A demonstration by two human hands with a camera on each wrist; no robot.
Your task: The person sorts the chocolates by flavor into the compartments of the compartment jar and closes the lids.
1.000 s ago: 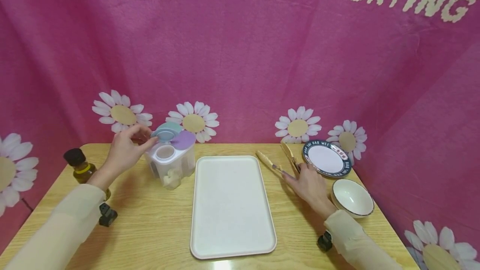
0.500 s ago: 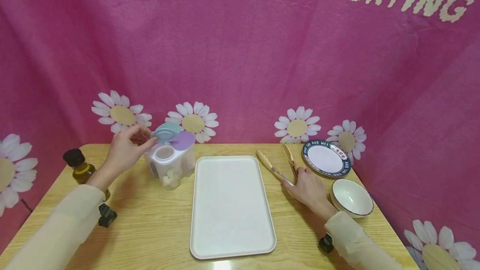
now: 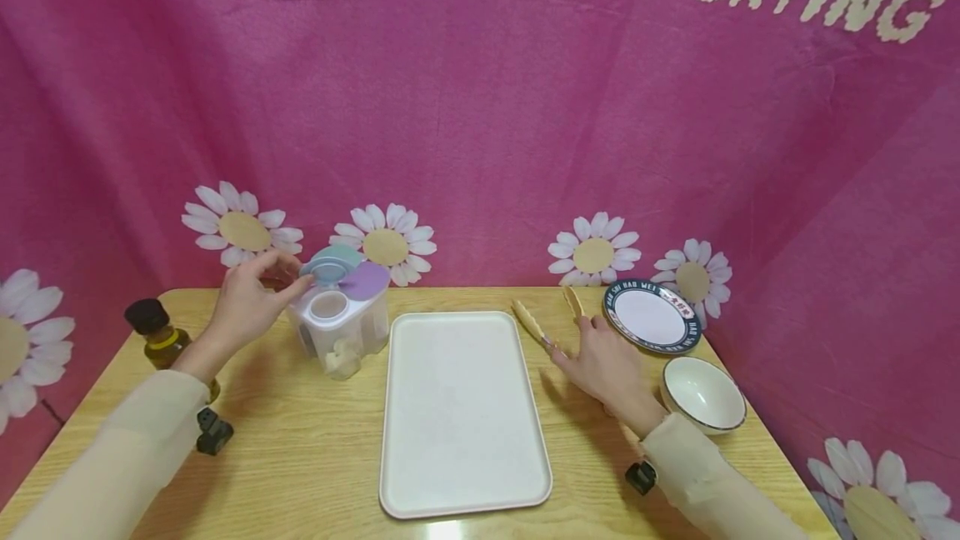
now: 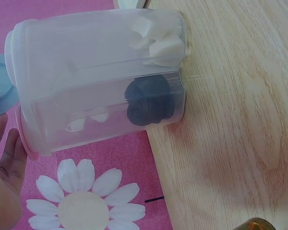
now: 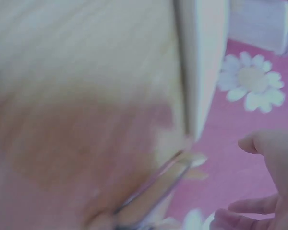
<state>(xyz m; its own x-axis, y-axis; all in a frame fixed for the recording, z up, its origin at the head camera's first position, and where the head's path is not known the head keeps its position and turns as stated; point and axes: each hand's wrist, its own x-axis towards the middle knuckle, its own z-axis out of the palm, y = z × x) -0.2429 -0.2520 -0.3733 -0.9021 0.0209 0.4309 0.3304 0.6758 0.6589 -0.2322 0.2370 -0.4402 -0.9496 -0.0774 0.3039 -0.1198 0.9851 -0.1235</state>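
Observation:
A clear divided storage box with coloured flip lids stands at the back left. My left hand pinches its raised blue lid between thumb and fingers, and the round opening below it is uncovered. Through the wall, the left wrist view shows white chunks and a dark lump at the bottom. My right hand is over a pair of tongs lying spread on the table. In the right wrist view the right hand's fingers are apart from the thumb, off the tongs.
A white rectangular tray lies in the middle of the table. At right are a blue-rimmed plate and a white bowl. A dark-capped bottle stands at left, partly behind the left forearm. A pink cloth hangs behind.
My right hand has shifted slightly forward and left along the tongs, covering more of them. The left hand has kept its place at the blue lid.

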